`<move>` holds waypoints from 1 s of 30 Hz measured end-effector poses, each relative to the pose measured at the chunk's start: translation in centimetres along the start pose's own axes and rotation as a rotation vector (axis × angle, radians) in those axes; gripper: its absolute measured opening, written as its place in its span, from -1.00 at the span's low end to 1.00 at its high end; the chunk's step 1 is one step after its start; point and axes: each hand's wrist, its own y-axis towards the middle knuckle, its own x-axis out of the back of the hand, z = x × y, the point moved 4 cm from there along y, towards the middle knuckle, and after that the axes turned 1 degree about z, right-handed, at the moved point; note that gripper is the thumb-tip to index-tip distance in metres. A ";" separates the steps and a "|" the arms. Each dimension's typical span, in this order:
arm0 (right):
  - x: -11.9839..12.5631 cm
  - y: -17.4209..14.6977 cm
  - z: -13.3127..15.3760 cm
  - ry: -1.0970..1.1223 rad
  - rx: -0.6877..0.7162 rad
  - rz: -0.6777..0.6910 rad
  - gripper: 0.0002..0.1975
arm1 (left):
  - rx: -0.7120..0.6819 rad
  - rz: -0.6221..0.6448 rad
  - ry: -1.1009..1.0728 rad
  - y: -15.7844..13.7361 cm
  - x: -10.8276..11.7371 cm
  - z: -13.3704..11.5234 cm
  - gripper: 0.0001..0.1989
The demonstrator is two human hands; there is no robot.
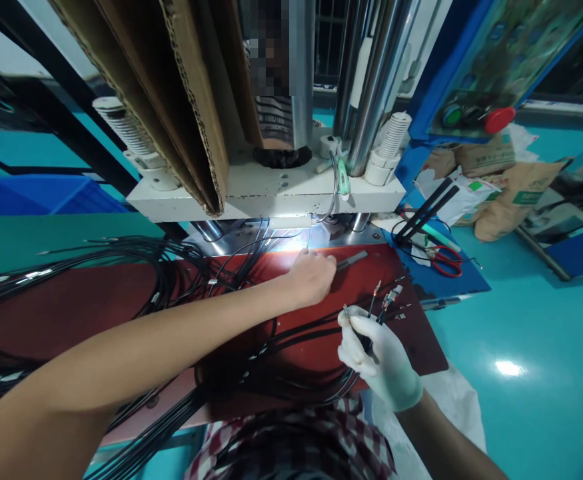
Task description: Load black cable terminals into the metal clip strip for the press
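Observation:
My left hand (314,277), bare, is closed over the red work surface, in front of the lit gap in the machine. Its fingers point away from me, and whatever is in them is hidden. A grey flat strip (354,260) lies just right of its knuckles; whether they touch, I cannot tell. In a white glove, my right hand (378,357) is closed around black cables (316,325), with thumb and forefinger pinched together. Above that glove stick out cable ends with small metal terminals (394,293). More cable ends lie on the surface just beyond the glove.
Large bundles of black cable (136,257) spread across the left side. The machine's white plate (276,197) spans the back, with cardboard (191,100) standing on it. Red-handled scissors (446,261) rest on a blue side shelf. A red button (500,120) sits on the control box.

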 end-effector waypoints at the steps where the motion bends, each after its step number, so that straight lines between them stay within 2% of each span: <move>1: 0.0 -0.2 0.0 0.006 0.004 0.016 -0.84 | -0.017 0.007 -0.039 0.1 0.2 -0.4 -0.82; 5: -0.1 -0.2 -0.2 0.007 0.017 0.037 -0.84 | -0.111 0.018 -0.245 0.5 1.1 -1.5 -0.81; 6: -0.2 -0.1 -0.2 -0.005 0.036 0.043 -0.82 | -0.135 0.015 -0.374 0.7 1.4 -1.7 -0.82; 8: -0.3 0.0 -0.2 -0.045 0.094 0.041 -0.78 | -0.155 0.037 -0.768 1.3 1.9 -2.3 -0.83; 11: -0.3 -0.2 -0.3 -0.118 0.141 0.002 -0.78 | -0.122 0.167 -1.367 1.8 2.5 -3.4 -0.67; 13: -0.4 -0.5 -0.2 -0.179 0.132 -0.024 -0.79 | -0.068 0.294 -1.588 1.5 2.6 -3.7 -0.64; 15: -0.9 -0.7 0.2 -0.272 0.110 -0.024 -0.80 | -0.030 0.411 -1.741 0.4 2.4 -3.4 -0.77; 17: -1.7 -0.7 0.6 -0.396 0.069 -0.025 -0.79 | -0.017 0.434 -1.845 -1.0 1.9 -2.5 -0.80; 23: -4.6 1.4 1.1 -0.646 0.023 -0.033 -0.78 | 0.121 0.153 -1.803 -4.4 -0.3 1.0 -0.63; 26: -5.4 2.4 0.8 -0.686 0.037 -0.033 -0.80 | 0.197 0.080 -1.833 -4.9 -0.7 1.6 -0.64; 30: -5.4 2.7 0.8 -0.698 0.027 -0.057 -0.83 | 0.201 0.030 -1.847 -4.9 -0.4 1.5 -0.66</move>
